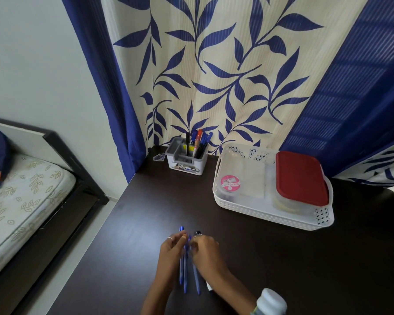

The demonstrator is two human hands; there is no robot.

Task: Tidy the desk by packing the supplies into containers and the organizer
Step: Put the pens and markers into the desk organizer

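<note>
At the near edge of the dark, wood-grained surface (271, 258), a rounded white plastic bottle cap (273, 300) is seen beside the right forearm. Slim blue pens (184, 272) are laid side by side on the surface, their barrels running toward the viewer, and are gathered between both hands: the left hand (171, 253) is curled against them from one side, the right hand (205, 248) from the other, fingertips bunched on the upper ends. Rings are worn on both. A white-tipped marker (208, 286) is partly hidden under the right wrist.

Beyond the pens and to their right, a white perforated plastic basket (271, 212) is set, holding a round pink-lidded tub (230, 183), a pale folded sheet and a clear rectangular box with a smooth red lid (301, 177). Farther from the pens, at the back edge, a small grey-and-white compartmented organizer (187, 161) is stood, with upright pens and markers (198, 142) in its rear section; small clips (159, 157) lie just left of it. Behind it, a ribbed cream curtain (214, 64) printed with blue leaves is hung. Left of the pens, a bed (21, 196) with a leaf-patterned mattress is seen.
</note>
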